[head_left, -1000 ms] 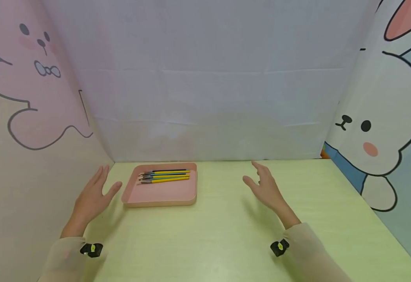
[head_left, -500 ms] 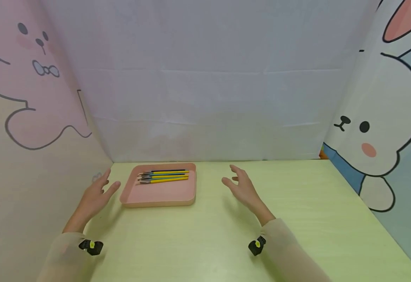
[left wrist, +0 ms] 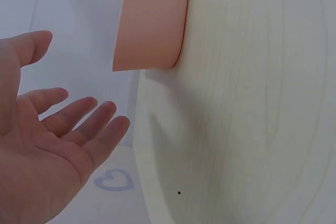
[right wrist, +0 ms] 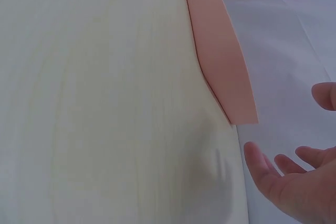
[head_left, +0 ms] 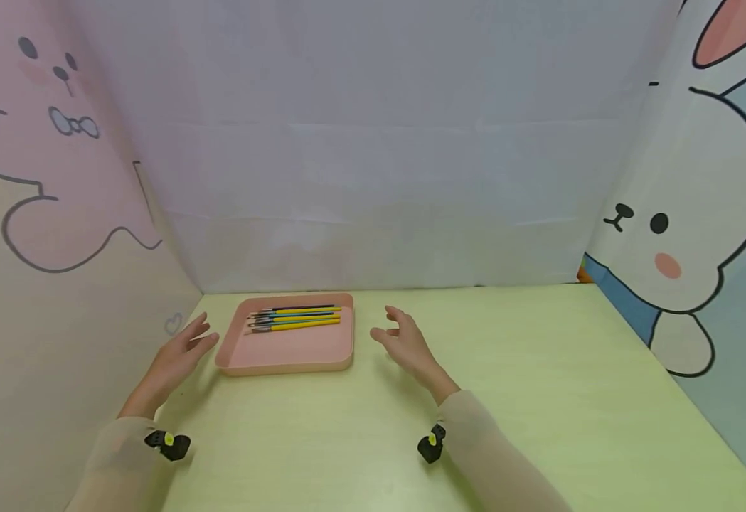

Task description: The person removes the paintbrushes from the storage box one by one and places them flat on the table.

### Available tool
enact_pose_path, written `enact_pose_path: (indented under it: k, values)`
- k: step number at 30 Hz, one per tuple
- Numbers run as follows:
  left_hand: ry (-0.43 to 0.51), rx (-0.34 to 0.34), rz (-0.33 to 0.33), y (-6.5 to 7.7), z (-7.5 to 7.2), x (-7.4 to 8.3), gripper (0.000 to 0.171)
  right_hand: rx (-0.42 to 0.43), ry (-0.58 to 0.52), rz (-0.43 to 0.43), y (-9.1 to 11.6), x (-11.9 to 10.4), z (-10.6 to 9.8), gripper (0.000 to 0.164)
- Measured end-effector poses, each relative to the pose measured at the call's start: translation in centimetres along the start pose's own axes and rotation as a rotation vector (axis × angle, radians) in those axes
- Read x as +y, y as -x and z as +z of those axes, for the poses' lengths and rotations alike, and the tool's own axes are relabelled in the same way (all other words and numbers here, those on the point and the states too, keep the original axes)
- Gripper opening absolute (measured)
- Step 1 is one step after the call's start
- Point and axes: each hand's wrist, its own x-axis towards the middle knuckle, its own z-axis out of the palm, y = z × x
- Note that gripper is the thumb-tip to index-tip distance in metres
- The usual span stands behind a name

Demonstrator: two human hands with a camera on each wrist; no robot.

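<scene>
A shallow pink tray (head_left: 296, 348) lies toward the back left of the table, and several thin paintbrushes (head_left: 302, 318) with yellow, blue and dark handles lie side by side in it. Just left of the tray is my left hand (head_left: 174, 361), its fingers spread and relaxed, holding nothing. My right hand (head_left: 409, 350) hovers a short way off the tray's right side, empty, thumb apart from loosely bent fingers. Both wrist views show the tray's outer wall (left wrist: 155, 22) close to the hand but apart from it; the brushes are hidden there.
The pale yellow-green table (head_left: 321, 441) meets a white cloth backdrop (head_left: 373, 178) behind the tray. A side panel with a pink cartoon animal (head_left: 84, 206) stands close by my left arm. At the right is a panel with a cartoon rabbit (head_left: 680, 213).
My right hand has moved left across the table, closer to the tray. The left hand has shifted slightly, its fingers lower and nearer the tray's edge. Tray and paintbrushes stay in place.
</scene>
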Motion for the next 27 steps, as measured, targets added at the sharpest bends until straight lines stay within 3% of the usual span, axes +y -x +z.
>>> enact_pose_path:
  k: [9, 27]
  values:
    - [0.123, -0.049, -0.003, -0.9, 0.7, -0.6, 0.084, -0.068, -0.069, 0.020, -0.7, -0.3, 2.2, 0.069]
    - [0.151, -0.142, -0.033, -1.5, 2.0, -0.7, 0.070, -0.105, -0.108, 0.072, -1.0, 0.1, 5.1, 0.062]
